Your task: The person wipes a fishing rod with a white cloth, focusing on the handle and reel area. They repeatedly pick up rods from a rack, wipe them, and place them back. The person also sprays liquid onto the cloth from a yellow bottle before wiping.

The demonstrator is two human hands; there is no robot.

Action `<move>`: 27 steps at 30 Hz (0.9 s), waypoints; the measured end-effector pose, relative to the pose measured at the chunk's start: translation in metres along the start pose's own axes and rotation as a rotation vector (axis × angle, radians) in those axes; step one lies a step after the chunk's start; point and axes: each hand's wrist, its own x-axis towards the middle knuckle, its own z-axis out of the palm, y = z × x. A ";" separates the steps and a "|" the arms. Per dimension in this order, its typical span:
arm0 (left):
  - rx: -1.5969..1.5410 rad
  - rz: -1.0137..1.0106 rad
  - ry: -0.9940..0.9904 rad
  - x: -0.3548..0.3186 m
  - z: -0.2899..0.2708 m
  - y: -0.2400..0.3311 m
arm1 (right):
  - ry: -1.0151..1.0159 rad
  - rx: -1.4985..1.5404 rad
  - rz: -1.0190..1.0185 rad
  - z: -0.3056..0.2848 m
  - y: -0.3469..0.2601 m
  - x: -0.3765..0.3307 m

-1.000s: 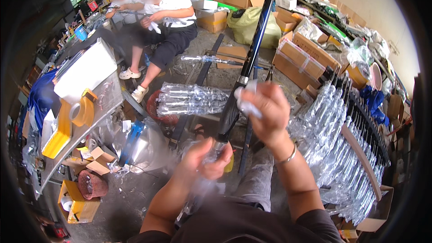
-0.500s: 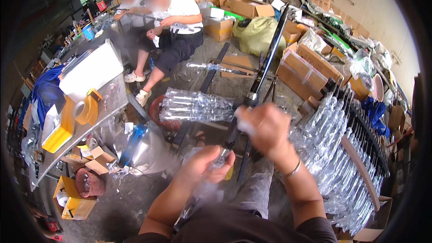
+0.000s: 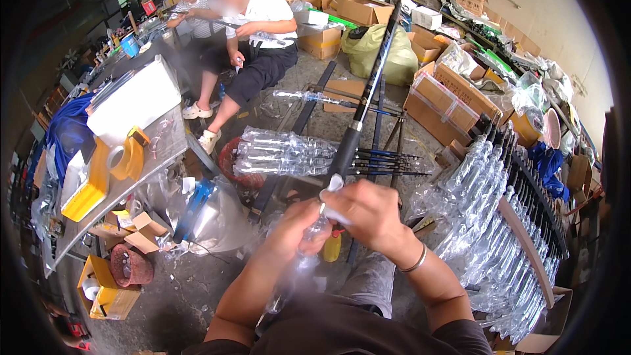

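A long black fishing rod (image 3: 373, 82) slants up and away in front of me, its dark grip (image 3: 346, 151) toward my hands. My left hand (image 3: 296, 227) is closed around the rod's lower end, where clear plastic film (image 3: 303, 266) hangs below the fingers. Right beside it, my right hand (image 3: 373, 213) is closed on a white cloth (image 3: 336, 184), pressed near the bottom of the grip. Fingers hide the rod's very end. Just beyond lies a bundle of plastic-wrapped rods (image 3: 282, 154), resting across a dark rail.
Many plastic-wrapped rods (image 3: 506, 236) stand in a rack to my right. At left is a table (image 3: 154, 158) with a tape dispenser (image 3: 125, 158) and a white box (image 3: 135, 102). Two people sit beyond, one in a white shirt (image 3: 271, 10). Cardboard boxes (image 3: 444, 102) are piled at far right.
My right hand has slid down the grip with the white cloth, to beside my left hand. The rod's far end has shifted left. The seated person's lower hand has moved down.
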 end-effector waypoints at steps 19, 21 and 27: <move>0.499 0.204 0.420 0.019 0.011 0.011 | 0.321 1.726 1.135 0.013 0.017 -0.028; 0.544 0.218 0.487 0.031 0.011 0.005 | 0.315 1.669 1.209 0.015 0.016 -0.030; 0.307 0.303 0.503 0.042 0.001 0.008 | 0.271 1.975 1.260 0.007 0.023 -0.050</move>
